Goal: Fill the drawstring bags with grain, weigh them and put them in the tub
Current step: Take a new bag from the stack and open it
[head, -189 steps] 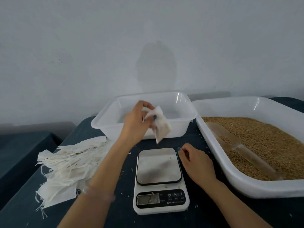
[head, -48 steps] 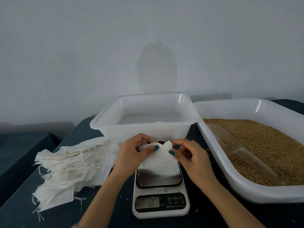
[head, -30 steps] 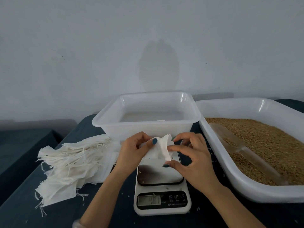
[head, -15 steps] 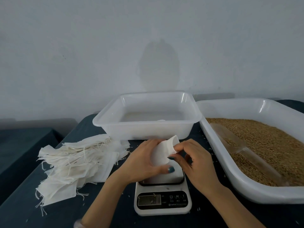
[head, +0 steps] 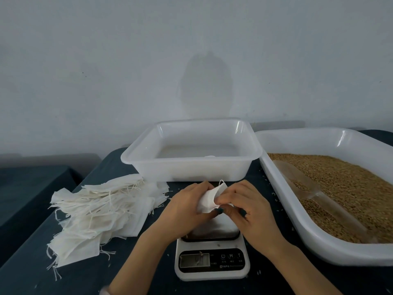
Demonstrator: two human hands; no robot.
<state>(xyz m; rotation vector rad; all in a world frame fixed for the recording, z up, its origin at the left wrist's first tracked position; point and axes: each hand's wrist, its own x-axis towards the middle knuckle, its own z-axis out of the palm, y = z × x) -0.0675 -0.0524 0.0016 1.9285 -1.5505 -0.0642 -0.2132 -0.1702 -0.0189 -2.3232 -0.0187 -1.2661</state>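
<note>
- Head view: a small white drawstring bag (head: 209, 199) is held just above the plate of the scale (head: 212, 262), close in front of the person.
- The left hand (head: 187, 206) is curled round the bag's left side. The right hand (head: 248, 209) pinches its right edge between thumb and fingertips. Both hands are thus closed on the bag, probably to work its mouth apart.
- The bag looks flat and limp, so it is judged not yet filled.
- The scale is set in the middle of the table (head: 74, 279), presumably so that either hand can reach it. Its display is too blurred to be read.
- The pile of empty bags (head: 102, 209) is kept at the left, near the left hand.
- The grain (head: 340, 184) is held in a large tray (head: 319, 250) at the right, and a clear scoop (head: 308, 188) lies in it, handy to the right hand.
- The tub (head: 191, 172) stands just behind the scale, ready for weighed bags. Its contents cannot be made out.
</note>
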